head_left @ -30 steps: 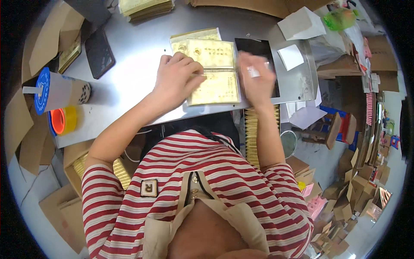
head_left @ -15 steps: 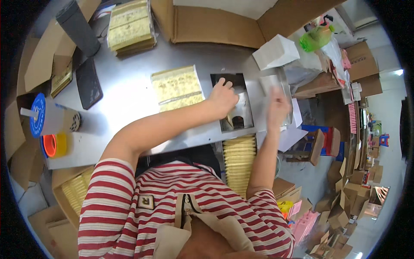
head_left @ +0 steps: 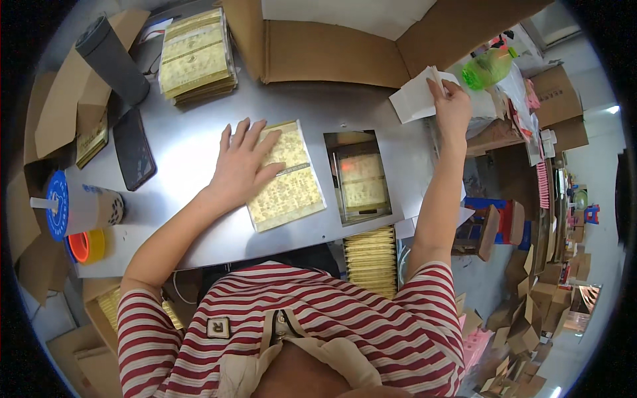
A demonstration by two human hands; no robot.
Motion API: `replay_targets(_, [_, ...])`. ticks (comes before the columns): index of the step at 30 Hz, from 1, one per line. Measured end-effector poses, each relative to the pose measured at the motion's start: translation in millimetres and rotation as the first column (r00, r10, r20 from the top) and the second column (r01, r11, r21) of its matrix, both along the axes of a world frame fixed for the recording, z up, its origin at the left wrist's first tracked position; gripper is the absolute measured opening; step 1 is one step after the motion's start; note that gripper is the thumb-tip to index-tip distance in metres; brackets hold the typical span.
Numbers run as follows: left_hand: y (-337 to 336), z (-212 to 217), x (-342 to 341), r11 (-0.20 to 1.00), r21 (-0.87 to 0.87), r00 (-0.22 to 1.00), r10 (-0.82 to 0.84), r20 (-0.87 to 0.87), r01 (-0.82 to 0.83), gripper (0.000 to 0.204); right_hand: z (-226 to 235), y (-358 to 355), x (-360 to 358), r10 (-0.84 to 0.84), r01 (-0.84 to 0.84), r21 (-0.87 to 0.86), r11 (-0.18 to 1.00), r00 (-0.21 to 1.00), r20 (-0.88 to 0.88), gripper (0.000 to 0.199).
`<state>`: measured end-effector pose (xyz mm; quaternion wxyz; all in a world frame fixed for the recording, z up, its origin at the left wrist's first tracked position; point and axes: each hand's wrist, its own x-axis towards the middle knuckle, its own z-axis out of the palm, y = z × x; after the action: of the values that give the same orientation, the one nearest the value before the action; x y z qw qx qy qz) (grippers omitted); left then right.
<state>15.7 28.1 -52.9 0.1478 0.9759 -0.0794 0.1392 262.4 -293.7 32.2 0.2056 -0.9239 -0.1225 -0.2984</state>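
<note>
My left hand [head_left: 242, 162] lies with its fingers spread on a flat yellow patterned packet [head_left: 292, 189], which has a dark band across it and a clear edge. Up at the right, my right hand [head_left: 453, 109] pinches the raised edge of a white paper sheet [head_left: 434, 75] at a stack of white paper [head_left: 413, 101]. Whether it has one sheet or more, I cannot tell. Between my hands, a rectangular opening [head_left: 330, 159] in the metal table has another yellow packet [head_left: 363, 180] inside it.
Beyond stands an open cardboard box [head_left: 332, 56]. A pile of yellow packets [head_left: 196, 60], a dark tumbler [head_left: 113, 60], a phone [head_left: 135, 149], a lidded drink cup [head_left: 86, 202] and tape rolls [head_left: 89, 245] line the left. A packed row of yellow packets [head_left: 370, 262] sits below the table's front edge.
My left hand has moved left from the opening onto the packet, which has shifted nearer. My right hand has gone up and away to the white paper stack. A packet now shows in the opening.
</note>
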Motion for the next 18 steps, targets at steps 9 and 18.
replay_targets(9, [3.8,-5.6,0.0,0.999,-0.039,1.000,-0.025,-0.010,0.025,0.054,12.6,-8.7,0.0,0.056,-0.039,0.079,0.996,0.972,-0.227,0.038])
replay_targets(18, [6.4,-5.1,-1.8,0.995,-0.084,0.998,-0.057,0.020,0.059,0.053,20.3,-15.1,0.1,0.051,-0.044,0.031,0.999,0.957,-0.285,0.036])
